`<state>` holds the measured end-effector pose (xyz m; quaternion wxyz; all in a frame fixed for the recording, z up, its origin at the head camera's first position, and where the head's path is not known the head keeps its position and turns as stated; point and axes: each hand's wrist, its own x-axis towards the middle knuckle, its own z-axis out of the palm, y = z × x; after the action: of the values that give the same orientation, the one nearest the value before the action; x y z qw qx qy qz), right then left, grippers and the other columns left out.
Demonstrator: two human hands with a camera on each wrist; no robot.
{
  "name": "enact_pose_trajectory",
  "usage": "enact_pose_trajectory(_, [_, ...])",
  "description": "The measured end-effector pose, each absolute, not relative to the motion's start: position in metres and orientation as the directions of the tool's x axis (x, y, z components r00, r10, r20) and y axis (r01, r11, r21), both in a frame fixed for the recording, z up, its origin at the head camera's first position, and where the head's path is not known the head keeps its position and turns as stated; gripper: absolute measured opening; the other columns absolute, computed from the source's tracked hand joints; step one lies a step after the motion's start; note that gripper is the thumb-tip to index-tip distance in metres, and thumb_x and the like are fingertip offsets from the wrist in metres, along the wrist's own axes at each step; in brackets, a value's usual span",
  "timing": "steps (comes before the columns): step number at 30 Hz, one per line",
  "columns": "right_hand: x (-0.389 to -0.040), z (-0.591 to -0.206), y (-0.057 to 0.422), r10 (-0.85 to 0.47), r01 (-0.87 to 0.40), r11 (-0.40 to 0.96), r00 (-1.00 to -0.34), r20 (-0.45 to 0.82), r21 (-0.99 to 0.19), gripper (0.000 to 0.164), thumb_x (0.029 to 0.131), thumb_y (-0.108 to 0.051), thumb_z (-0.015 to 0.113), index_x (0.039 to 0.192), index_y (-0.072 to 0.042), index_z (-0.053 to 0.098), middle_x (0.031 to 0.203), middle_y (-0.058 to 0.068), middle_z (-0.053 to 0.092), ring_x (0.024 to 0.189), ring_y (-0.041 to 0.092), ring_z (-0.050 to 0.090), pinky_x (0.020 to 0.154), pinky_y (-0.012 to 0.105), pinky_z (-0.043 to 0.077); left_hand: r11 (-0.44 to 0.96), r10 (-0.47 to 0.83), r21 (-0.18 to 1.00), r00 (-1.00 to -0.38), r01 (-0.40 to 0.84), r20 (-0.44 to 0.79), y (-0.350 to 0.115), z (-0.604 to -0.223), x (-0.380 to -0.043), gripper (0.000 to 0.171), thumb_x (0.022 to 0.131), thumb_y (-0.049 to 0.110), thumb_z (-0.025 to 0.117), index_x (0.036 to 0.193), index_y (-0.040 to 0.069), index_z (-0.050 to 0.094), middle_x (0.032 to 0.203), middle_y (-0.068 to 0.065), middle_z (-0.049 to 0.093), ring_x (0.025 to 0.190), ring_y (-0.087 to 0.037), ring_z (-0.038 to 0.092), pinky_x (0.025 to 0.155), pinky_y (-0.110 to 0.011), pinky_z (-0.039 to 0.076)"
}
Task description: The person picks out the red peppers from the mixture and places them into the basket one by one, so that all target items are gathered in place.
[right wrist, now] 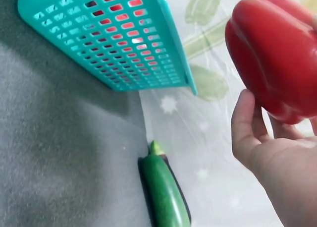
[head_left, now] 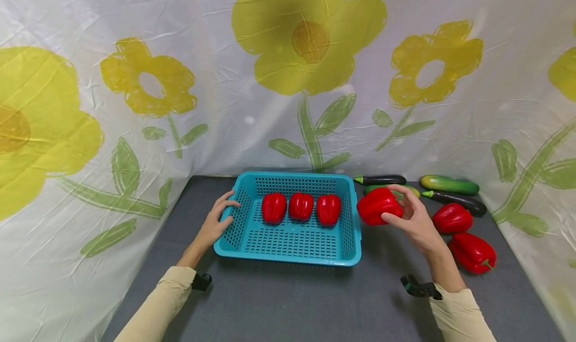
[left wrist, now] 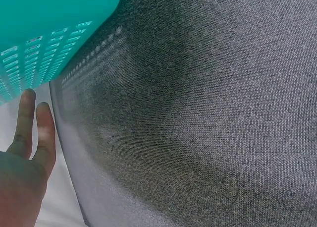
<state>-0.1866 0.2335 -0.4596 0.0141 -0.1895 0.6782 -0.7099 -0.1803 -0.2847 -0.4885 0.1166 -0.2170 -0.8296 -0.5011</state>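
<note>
My right hand [head_left: 416,219] holds a red bell pepper [head_left: 379,206] just outside the right rim of a turquoise perforated basket [head_left: 288,260], thumb on its near side. In the right wrist view the pepper [right wrist: 277,53] hangs higher than the table, beside the basket wall [right wrist: 119,38]. Three red bell peppers stand in a row inside the basket, among them the middle one [head_left: 301,206]. My left hand [head_left: 215,225] is at the basket's left side, fingertips right at the rim. Its fingers [left wrist: 45,133] look fairly straight along the outer wall in the left wrist view.
Two red bell peppers, one farther [head_left: 452,218] and one nearer [head_left: 472,252], lie on the grey table [head_left: 288,302] at the right. Behind them are eggplants [head_left: 456,202] and green-yellow cucumbers or zucchini [head_left: 450,184]. A flowered curtain [head_left: 252,132] hangs behind the table.
</note>
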Motion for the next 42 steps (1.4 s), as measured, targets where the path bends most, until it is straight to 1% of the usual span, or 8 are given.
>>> enact_pose_trajectory(6, [-0.193,-0.454,0.220,-0.307,-0.231,-0.086,-0.919,0.246,-0.969,0.060,0.095,0.004,0.064,0.150,-0.008,0.043,0.133,0.019,0.052,0.112,0.031,0.058,0.084,0.040,0.056,0.396,0.247,0.796,-0.888,0.458,0.388,-0.287,-0.489,-0.179,0.032,0.087,-0.023,0.048,0.118,-0.019,0.057,0.153,-0.035,0.028,0.141,-0.058,0.020,0.100,-0.063,0.024])
enact_pose_trajectory(11, [-0.197,-0.451,0.209,-0.328,-0.200,-0.124,-0.916,0.231,-0.972,0.057,0.096,0.001,0.063,0.149,-0.010,0.044,0.140,0.018,0.047,0.120,0.035,0.052,0.085,0.042,0.055,0.395,0.250,0.802,-0.893,0.448,0.375,-0.288,-0.489,-0.179,0.033,0.088,-0.023,0.048,0.119,-0.019,0.057,0.154,-0.034,0.027,0.141,-0.057,0.019,0.100,-0.061,0.025])
enact_pose_trajectory(17, [-0.199,-0.448,0.196,-0.327,-0.160,-0.157,-0.923,0.204,-0.975,0.058,0.095,-0.001,0.064,0.149,-0.007,0.042,0.143,0.016,0.045,0.125,0.035,0.047,0.086,0.042,0.054,0.393,0.242,0.802,-0.892,0.449,0.381,-0.287,-0.489,-0.178,0.033,0.087,-0.023,0.047,0.118,-0.019,0.057,0.153,-0.035,0.028,0.140,-0.059,0.020,0.099,-0.064,0.024])
enact_pose_trajectory(23, [-0.200,-0.445,0.184,-0.329,-0.136,-0.095,-0.931,0.160,-0.986,0.069,0.090,0.001,0.071,0.150,-0.006,0.038,0.146,0.014,0.042,0.127,0.036,0.043,0.086,0.041,0.055,0.397,0.233,0.796,-0.889,0.457,0.394,-0.286,-0.488,-0.179,0.033,0.086,-0.023,0.047,0.117,-0.019,0.057,0.153,-0.037,0.029,0.140,-0.059,0.021,0.099,-0.065,0.024])
enact_pose_trajectory(27, [-0.201,-0.442,0.175,-0.341,-0.091,-0.047,-0.935,0.101,-0.995,0.071,0.090,-0.004,0.072,0.152,-0.005,0.036,0.144,0.017,0.043,0.127,0.037,0.042,0.086,0.043,0.054,0.398,0.230,0.799,-0.892,0.451,0.389,-0.286,-0.488,-0.179,0.033,0.086,-0.023,0.047,0.117,-0.018,0.058,0.152,-0.036,0.029,0.140,-0.059,0.021,0.100,-0.066,0.024])
enact_pose_trajectory(31, [-0.201,-0.439,0.167,-0.347,-0.068,-0.006,-0.935,0.065,-0.998,0.072,0.090,-0.009,0.074,0.152,-0.006,0.036,0.144,0.018,0.043,0.128,0.039,0.042,0.086,0.047,0.054,0.394,0.238,0.799,-0.890,0.455,0.390,-0.287,-0.489,-0.180,0.033,0.087,-0.023,0.047,0.118,-0.019,0.057,0.153,-0.036,0.029,0.139,-0.060,0.021,0.100,-0.067,0.024])
enact_pose_trajectory(36, [-0.202,-0.438,0.155,-0.330,-0.082,0.015,-0.941,0.073,-0.997,0.072,0.091,-0.012,0.075,0.152,-0.009,0.038,0.143,0.017,0.045,0.124,0.039,0.046,0.084,0.044,0.055,0.407,0.236,0.793,-0.890,0.455,0.389,-0.287,-0.490,-0.181,0.033,0.087,-0.022,0.048,0.118,-0.018,0.058,0.153,-0.036,0.029,0.140,-0.059,0.022,0.099,-0.066,0.025])
enact_pose_trajectory(42, [-0.201,-0.440,0.140,-0.308,-0.108,0.068,-0.948,0.082,-0.992,0.068,0.089,-0.014,0.078,0.147,-0.007,0.043,0.137,0.017,0.052,0.118,0.038,0.051,0.083,0.042,0.055,0.397,0.240,0.794,-0.887,0.460,0.394,-0.286,-0.490,-0.181,0.033,0.086,-0.023,0.048,0.117,-0.018,0.058,0.152,-0.037,0.029,0.139,-0.059,0.021,0.099,-0.066,0.024])
